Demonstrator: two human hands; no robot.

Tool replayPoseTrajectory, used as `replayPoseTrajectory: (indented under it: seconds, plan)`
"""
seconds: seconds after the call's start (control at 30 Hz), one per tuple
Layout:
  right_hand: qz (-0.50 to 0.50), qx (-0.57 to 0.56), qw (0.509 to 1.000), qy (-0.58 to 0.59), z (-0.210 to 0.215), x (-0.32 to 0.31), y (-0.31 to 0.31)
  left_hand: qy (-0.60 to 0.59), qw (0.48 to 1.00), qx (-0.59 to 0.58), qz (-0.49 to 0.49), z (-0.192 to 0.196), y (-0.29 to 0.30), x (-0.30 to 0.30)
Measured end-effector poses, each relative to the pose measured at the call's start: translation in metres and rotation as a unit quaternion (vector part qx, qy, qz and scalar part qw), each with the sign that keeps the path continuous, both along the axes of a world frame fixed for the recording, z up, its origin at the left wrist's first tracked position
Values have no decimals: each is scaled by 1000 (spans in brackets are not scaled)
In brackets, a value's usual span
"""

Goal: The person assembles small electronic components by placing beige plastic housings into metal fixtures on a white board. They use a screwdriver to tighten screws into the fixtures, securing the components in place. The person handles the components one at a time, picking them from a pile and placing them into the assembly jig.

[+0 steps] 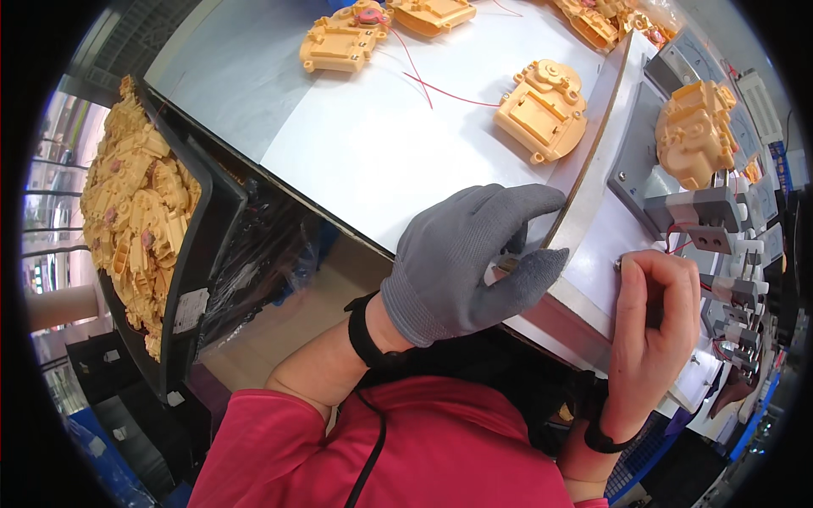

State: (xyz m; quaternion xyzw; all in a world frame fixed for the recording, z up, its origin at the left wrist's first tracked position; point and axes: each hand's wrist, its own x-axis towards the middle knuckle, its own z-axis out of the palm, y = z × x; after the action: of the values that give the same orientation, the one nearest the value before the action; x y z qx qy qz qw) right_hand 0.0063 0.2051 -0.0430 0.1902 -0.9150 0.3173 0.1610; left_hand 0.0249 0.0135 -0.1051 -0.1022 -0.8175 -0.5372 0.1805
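Note:
My left hand (470, 262), in a grey knit glove, hovers over the metal edge of the worktable. Its thumb and index finger stand apart with nothing visible between them, and the other fingers curl under. My bare right hand (656, 313) is closed in a pinch low over the white surface, beside a grey clamp block (696, 212) with thin red wires. What its fingertips hold, if anything, is too small to make out. Beyond my left hand lies a yellow plastic gear housing (544, 110) with a red wire. Another yellow housing (696, 134) sits on the test fixture above my right hand.
More yellow housings (343, 42) lie at the far side of the white worktable (364, 152). A black crate (182, 279) heaped with yellow housings stands at the left, with another person's arm (63, 306) beside it. Gauges and several clamp blocks line the right.

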Motion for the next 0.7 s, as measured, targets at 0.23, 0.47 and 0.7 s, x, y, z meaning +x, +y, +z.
replayPoseTrajectory:
  seconds: [0.23, 0.47, 0.7]
  plan:
    - [-41, -61, 997, 6, -5, 3, 6, 0, 1000, -4, 7, 1, 1, 1]
    - [-15, -25, 999, 24, -3, 1, 4, -8, 1000, -4, 8, 1, 1, 2]
    - [-5, -25, 1000, 7, -2, 2, 2, -10, 1000, -4, 2, 1, 0, 2]
